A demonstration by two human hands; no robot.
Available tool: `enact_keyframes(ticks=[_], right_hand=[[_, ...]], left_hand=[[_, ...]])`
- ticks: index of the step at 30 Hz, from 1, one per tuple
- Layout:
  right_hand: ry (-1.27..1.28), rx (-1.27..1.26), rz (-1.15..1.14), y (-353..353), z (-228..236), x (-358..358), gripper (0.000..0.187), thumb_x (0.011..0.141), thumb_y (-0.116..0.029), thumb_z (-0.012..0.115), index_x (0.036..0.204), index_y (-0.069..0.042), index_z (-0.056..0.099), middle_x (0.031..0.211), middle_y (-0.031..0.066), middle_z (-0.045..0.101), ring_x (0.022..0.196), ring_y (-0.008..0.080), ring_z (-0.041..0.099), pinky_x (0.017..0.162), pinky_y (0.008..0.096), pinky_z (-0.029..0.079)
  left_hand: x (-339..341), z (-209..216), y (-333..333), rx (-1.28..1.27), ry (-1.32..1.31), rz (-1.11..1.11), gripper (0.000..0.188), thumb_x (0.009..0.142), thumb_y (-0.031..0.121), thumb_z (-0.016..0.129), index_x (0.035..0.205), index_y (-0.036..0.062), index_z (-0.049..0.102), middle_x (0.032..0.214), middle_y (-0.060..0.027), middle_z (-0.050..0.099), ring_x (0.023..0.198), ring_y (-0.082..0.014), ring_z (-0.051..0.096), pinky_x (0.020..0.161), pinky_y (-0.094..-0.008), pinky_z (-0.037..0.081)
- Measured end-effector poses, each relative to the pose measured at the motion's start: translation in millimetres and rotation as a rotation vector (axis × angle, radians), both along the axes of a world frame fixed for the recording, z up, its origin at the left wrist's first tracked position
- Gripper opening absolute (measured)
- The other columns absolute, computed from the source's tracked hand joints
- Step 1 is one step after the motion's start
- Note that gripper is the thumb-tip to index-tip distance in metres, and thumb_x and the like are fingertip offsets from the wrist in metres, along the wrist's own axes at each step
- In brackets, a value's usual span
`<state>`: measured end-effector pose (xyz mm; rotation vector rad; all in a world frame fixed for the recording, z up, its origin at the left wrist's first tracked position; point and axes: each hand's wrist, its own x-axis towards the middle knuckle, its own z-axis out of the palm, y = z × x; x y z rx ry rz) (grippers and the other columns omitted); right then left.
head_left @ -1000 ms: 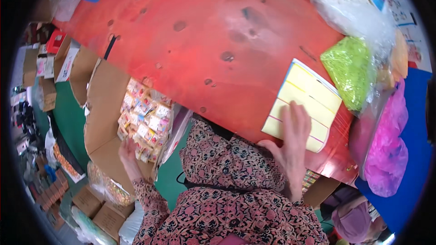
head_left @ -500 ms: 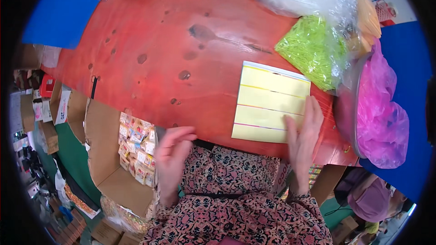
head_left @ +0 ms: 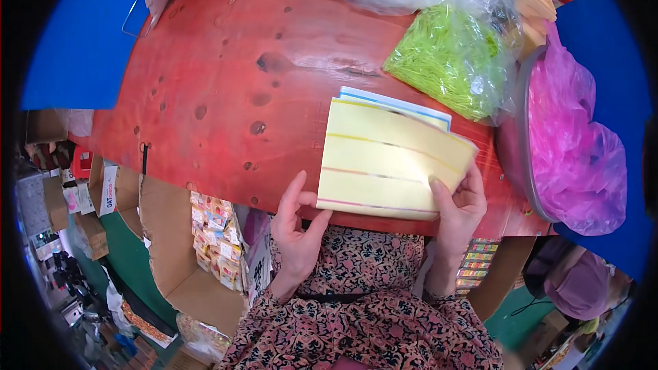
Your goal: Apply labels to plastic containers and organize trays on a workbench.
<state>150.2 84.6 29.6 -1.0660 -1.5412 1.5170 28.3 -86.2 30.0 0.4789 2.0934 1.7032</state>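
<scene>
A pale yellow sheet (head_left: 384,164) crossed by coloured stripes lies at the front of the red table, its right side raised and slightly bent. My right hand (head_left: 460,212) pinches that side, thumb on top and fingers behind. Below it, another sheet with a blue stripe (head_left: 432,116) shows along the far edge. My left hand (head_left: 298,229) is open at the sheet's near left corner, thumb and fingers spread; whether a fingertip touches the paper I cannot tell.
The red table (head_left: 205,82) has dark knots. Bright green shredded filler (head_left: 449,62) in a clear bag lies beyond the sheets. At the right stands a basin holding a pink plastic bag (head_left: 572,144). An open cardboard box (head_left: 171,233) with small packets (head_left: 216,233) stands left of my lap.
My right hand has taken hold of the yellow sheet's right side and lifted it, uncovering part of the sheet below. My left hand has moved right to the near left corner. The view has shifted.
</scene>
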Motion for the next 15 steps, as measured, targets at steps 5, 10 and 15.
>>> enact_keyframes(ticks=[5,10,15], right_hand=[[0.116,-0.123,0.366,12.0,-1.2,28.8,0.01,0.069,-0.004,0.075,0.077,-0.006,0.068,0.079,0.0033,0.055,0.079,0.0147,0.05,0.074,0.0266,0.041],[0.46,-0.026,0.623,19.0,-16.8,36.2,0.012,0.063,-0.012,0.078,0.071,-0.009,0.069,0.079,0.0031,0.055,0.086,0.0215,0.048,0.075,0.0345,0.039],[0.361,0.016,0.64,17.3,-12.7,35.8,0.012,0.062,-0.01,0.077,0.063,-0.008,0.065,0.08,0.0036,0.056,0.09,0.0245,0.048,0.079,0.0368,0.039]], left_hand=[[-10.3,-15.9,-14.3,-0.006,0.198,-0.181,0.022,0.071,-0.01,0.064,0.092,-0.0015,0.065,0.086,-0.0072,0.06,0.082,-0.0171,0.059,0.072,-0.027,0.047],[-11.0,-22.8,-15.8,0.098,0.215,-0.236,0.016,0.067,-0.007,0.065,0.081,-0.001,0.063,0.084,-0.0099,0.058,0.083,-0.0236,0.059,0.072,-0.0303,0.047],[-20.3,-32.1,-9.9,0.151,0.303,-0.229,0.014,0.069,-0.005,0.066,0.082,-0.0005,0.062,0.084,-0.0108,0.06,0.084,-0.0239,0.061,0.072,-0.0303,0.048]])
